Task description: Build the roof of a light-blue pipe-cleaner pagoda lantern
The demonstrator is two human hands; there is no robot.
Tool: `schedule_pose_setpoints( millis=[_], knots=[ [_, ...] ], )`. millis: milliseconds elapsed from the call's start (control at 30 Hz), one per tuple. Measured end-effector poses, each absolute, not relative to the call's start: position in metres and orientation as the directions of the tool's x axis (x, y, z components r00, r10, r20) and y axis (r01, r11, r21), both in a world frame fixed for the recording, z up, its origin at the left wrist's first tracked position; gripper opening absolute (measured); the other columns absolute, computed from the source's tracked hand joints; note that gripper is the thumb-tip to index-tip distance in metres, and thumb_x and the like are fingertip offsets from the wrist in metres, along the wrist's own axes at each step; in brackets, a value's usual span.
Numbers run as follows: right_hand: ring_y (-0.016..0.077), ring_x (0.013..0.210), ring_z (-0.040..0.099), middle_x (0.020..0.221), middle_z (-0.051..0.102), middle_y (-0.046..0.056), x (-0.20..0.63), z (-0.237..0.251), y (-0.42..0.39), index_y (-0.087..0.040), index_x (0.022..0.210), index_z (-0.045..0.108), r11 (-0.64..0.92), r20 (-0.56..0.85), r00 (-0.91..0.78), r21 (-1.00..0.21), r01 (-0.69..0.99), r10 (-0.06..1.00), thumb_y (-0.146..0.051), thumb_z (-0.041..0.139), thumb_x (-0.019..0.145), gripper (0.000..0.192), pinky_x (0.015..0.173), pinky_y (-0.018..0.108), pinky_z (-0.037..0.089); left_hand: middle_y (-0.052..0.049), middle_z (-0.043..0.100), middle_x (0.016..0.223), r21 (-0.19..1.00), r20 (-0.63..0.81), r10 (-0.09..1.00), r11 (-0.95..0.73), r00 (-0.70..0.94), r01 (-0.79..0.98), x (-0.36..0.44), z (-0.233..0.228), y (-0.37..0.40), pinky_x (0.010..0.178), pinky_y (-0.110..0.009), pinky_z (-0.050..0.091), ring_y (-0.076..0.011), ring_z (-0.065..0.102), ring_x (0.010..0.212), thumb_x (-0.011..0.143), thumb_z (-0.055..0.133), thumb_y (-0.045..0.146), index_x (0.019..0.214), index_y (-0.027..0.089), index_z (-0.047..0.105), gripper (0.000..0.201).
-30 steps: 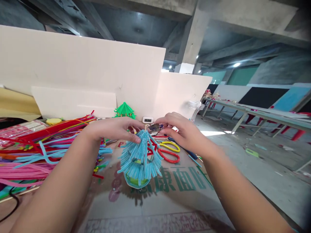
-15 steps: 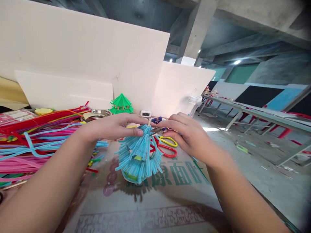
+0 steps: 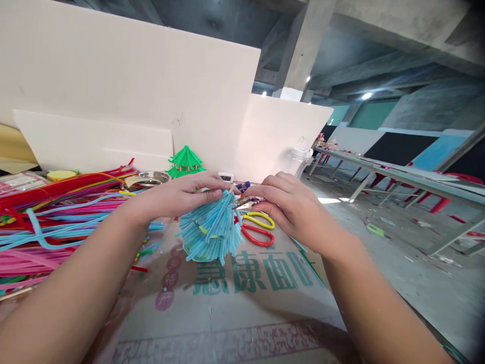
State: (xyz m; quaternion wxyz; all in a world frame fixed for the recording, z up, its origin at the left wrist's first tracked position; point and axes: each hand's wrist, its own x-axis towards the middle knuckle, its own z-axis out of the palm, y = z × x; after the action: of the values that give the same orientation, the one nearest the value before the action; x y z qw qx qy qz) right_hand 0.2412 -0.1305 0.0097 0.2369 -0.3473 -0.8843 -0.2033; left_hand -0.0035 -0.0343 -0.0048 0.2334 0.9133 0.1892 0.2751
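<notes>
My left hand [image 3: 189, 194] holds a light-blue pipe-cleaner tree [image 3: 212, 227] by its top, thumb on the near side and fingers behind. The tree is tiered like a fringed skirt, tilts a little, and shows green bits between its layers. A pale stick end [image 3: 232, 188] pokes out at its tip. My right hand [image 3: 280, 202] is closed round a small pointed metal tool [image 3: 242, 203], whose tip meets the tree's upper right side. My fingers hide most of this tool, so its exact kind is unclear.
Red-handled scissors [image 3: 259, 236] and a yellow handle loop [image 3: 261, 218] lie behind the tree. Many coloured pipe cleaners [image 3: 56, 217] are heaped at left. A green tree [image 3: 185, 162], a metal bowl [image 3: 151, 178], a small digital display [image 3: 226, 176] and a clear jar [image 3: 299, 161] stand at the back.
The blue tree has been tipped and raised slightly, its lower fringe now higher and swung towards the left. Both hands keep their grip, and the view has shifted a little.
</notes>
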Motion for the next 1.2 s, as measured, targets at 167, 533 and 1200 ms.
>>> schedule_pose_setpoints(
  millis=[167, 533, 1200],
  knots=[
    [0.0227, 0.089, 0.055, 0.097, 0.065, 0.009, 0.2417, 0.0069, -0.1278, -0.020, 0.128, 0.060, 0.666, 0.546, -0.652, 0.213, 0.715, 0.526, -0.035, 0.046, 0.100, 0.034, 0.079, 0.037, 0.043, 0.000, 0.066, 0.128, 0.546, 0.404, 0.498, -0.804, 0.767, 0.235, -0.0019, -0.0050, -0.0382, 0.110, -0.036, 0.041, -0.0211, 0.055, 0.128, 0.095, 0.051, 0.044, 0.118, 0.038, 0.069, 0.030],
    [0.0220, 0.086, 0.054, 0.095, 0.066, 0.007, 0.2439, 0.0075, -0.1281, -0.022, 0.132, 0.058, 0.657, 0.531, -0.654, 0.222, 0.721, 0.538, -0.035, 0.046, 0.100, 0.036, 0.076, 0.036, 0.041, 0.003, 0.064, 0.129, 0.535, 0.377, 0.480, -0.811, 0.792, 0.237, -0.0024, -0.0059, -0.0388, 0.108, -0.031, 0.039, -0.0189, 0.055, 0.127, 0.097, 0.047, 0.044, 0.121, 0.039, 0.067, 0.032],
    [0.0205, 0.082, 0.055, 0.089, 0.065, 0.008, 0.2418, 0.0064, -0.1254, -0.013, 0.119, 0.064, 0.697, 0.548, -0.689, 0.243, 0.675, 0.475, -0.033, 0.047, 0.100, 0.033, 0.075, 0.034, 0.040, 0.003, 0.057, 0.141, 0.492, 0.322, 0.439, -0.834, 0.839, 0.248, -0.0032, -0.0001, -0.0402, 0.114, -0.031, 0.034, -0.0195, 0.046, 0.136, 0.099, 0.045, 0.049, 0.131, 0.032, 0.061, 0.040]
  ],
)
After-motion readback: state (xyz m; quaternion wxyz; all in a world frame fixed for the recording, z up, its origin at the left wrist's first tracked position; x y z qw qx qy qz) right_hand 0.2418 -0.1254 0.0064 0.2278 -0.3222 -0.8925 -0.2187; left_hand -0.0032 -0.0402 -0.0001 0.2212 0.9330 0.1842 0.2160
